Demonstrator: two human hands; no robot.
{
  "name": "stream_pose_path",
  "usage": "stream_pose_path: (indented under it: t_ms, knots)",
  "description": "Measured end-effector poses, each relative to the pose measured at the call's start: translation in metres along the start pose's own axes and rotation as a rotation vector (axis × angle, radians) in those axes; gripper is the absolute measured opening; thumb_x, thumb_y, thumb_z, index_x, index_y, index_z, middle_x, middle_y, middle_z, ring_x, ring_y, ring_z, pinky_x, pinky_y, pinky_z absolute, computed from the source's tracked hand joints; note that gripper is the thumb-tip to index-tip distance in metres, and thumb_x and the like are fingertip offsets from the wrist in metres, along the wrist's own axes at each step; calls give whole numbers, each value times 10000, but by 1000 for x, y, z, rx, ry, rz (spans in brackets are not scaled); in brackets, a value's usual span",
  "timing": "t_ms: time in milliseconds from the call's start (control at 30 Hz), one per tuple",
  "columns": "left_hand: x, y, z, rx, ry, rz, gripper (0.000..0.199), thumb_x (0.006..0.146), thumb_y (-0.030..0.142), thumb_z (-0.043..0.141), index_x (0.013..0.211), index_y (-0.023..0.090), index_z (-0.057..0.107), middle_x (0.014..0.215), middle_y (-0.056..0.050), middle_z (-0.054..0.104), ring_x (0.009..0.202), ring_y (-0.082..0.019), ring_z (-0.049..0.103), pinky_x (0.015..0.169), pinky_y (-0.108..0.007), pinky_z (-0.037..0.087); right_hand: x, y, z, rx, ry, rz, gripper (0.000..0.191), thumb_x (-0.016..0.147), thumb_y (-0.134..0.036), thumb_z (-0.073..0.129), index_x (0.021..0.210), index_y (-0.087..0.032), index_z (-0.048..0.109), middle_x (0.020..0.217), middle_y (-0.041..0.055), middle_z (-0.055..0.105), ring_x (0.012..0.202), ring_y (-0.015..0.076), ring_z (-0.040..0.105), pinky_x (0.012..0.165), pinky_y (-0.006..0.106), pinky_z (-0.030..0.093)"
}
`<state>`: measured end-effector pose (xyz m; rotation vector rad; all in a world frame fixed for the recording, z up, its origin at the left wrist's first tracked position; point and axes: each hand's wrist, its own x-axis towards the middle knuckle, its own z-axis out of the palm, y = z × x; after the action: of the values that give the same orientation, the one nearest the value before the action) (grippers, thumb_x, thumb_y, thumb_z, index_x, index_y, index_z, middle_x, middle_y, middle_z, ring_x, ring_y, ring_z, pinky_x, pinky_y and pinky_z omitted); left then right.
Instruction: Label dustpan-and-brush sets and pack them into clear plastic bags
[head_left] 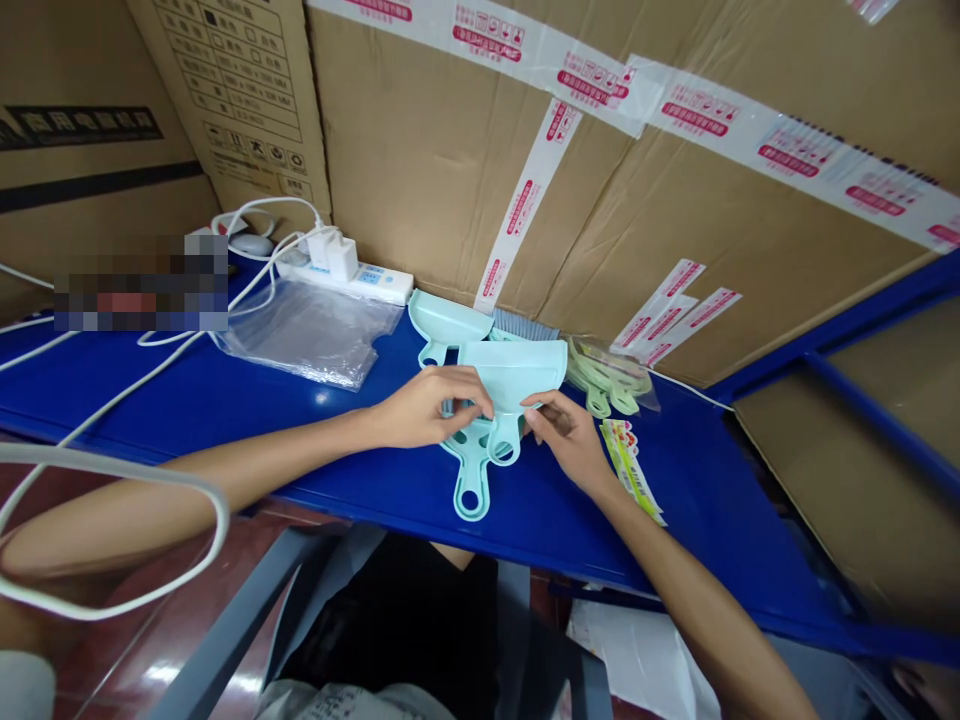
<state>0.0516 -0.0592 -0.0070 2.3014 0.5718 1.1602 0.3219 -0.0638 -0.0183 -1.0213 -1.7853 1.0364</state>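
Observation:
A mint-green dustpan (525,370) is held between both hands, its short handle with a round hole pointing toward me. My left hand (442,405) pinches its left edge, and my right hand (562,425) grips its right edge near the handle. Beneath it lies a mint-green brush handle (472,480), its loop end toward the table's front; the part under the dustpan is hidden. Another mint dustpan (448,320) rests behind, to the left, beside grey-blue bristles (525,325).
Green items in clear plastic (611,378) lie right of the hands, near a colourful printed strip (632,470). Clear bags (307,328), a white power strip (382,282) and cables are at left. Cardboard (450,170) stands behind the blue table (540,515).

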Motion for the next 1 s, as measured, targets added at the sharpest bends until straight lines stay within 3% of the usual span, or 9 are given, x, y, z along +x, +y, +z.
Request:
stream_pose_path:
  t_ms: [100,200,333,467,567,733,1000]
  knots:
    - [1,-13,-5,169,88,-151,209,932,90,585,954,189,767,935,-42,771,828,-179,705,765,-318,578,-1,-3,-2,-32,-4,-9,269,976,-482,739,1038,-220,726,734,-5,662,630,141,613,597,283,492]
    - [0,-27,-9,360,39,-266,217,895,85,605,1008,197,753,993,-49,755,923,-222,703,815,-357,590,-2,-6,-2,-48,-1,-20,257,979,-468,737,1054,-222,724,746,-6,657,645,142,616,598,281,479]
    - [-4,-36,-6,438,-63,-304,249,898,85,596,1080,209,712,1144,-63,720,1048,-258,700,891,-404,596,-3,-6,-1,-59,52,-37,257,989,-466,720,1079,-224,713,725,-14,643,606,138,588,575,284,461]
    - [-5,-35,-4,513,8,-297,392,903,81,586,1276,190,635,1322,-115,621,1173,-277,671,989,-437,594,-3,-8,-2,-25,179,-76,268,1006,-482,690,1126,-243,674,681,-41,589,558,140,560,538,285,436]
    - [-3,-36,-9,666,-4,-346,438,890,89,617,1320,175,618,1299,-129,631,1270,-336,612,1068,-506,560,-2,-10,-5,-32,253,-88,255,1007,-482,685,1107,-249,661,680,-47,581,547,138,556,537,286,443]
    - [0,-43,-16,723,-126,-471,354,895,64,595,1224,175,663,1238,-109,698,1243,-337,640,1055,-494,561,-1,-8,-11,-41,399,-138,235,1010,-475,679,1095,-257,654,666,-57,566,522,125,538,499,267,425]
    - [-1,-42,-17,861,-49,-533,383,913,106,590,1280,198,646,1270,-131,662,1149,-350,702,965,-496,576,-3,-12,-13,-47,515,-184,245,1029,-502,643,1124,-279,604,671,-47,526,518,142,488,470,284,405]
